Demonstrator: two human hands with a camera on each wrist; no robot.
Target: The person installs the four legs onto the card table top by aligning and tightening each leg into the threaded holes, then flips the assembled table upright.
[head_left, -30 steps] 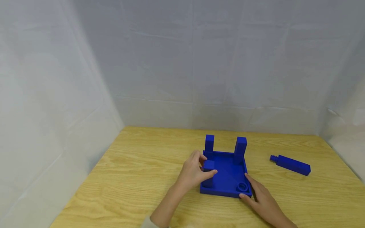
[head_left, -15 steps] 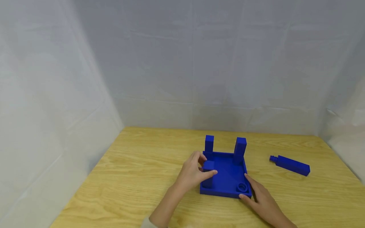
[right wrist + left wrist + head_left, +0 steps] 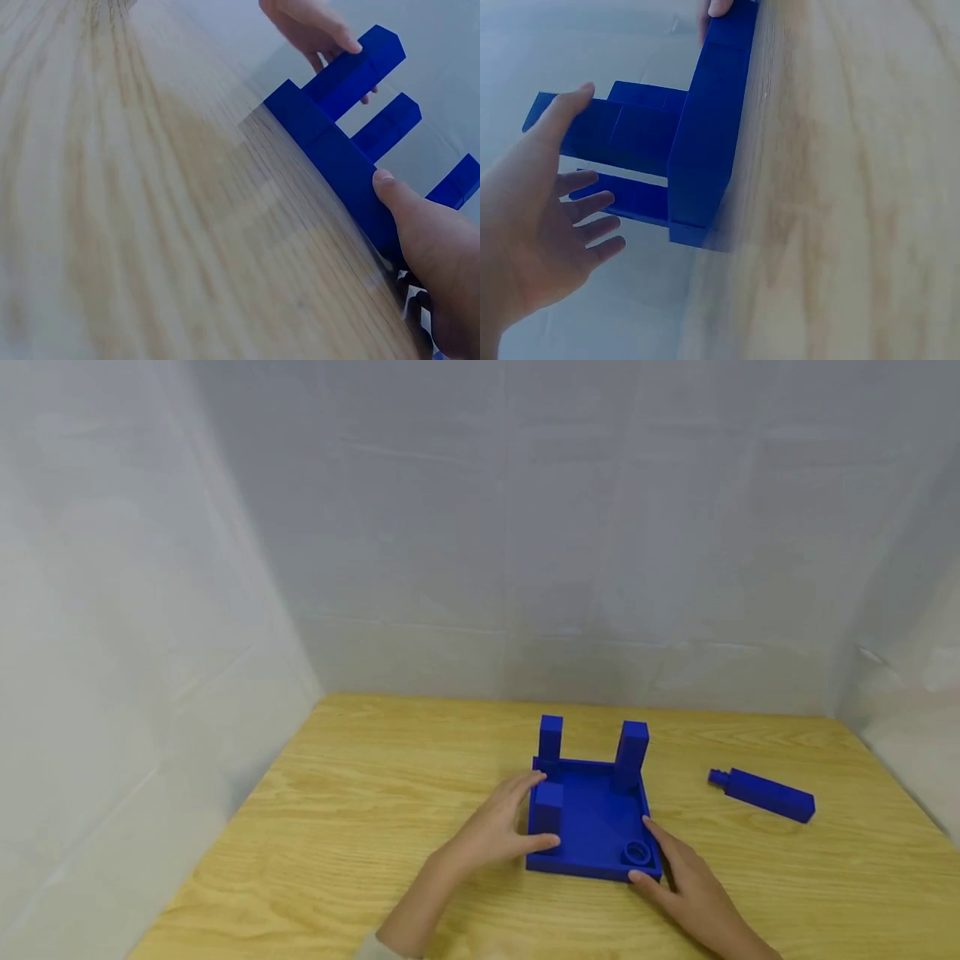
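Tray (image 3: pixel 600 827): mid-table (image 3: pixel 337 827), three posts upright in it — two at far corners, one near-left.
Ring (image 3: pixel 637 853): tray's near-right corner.
Loose block (image 3: pixel 763 794): lying right of tray — well apart.
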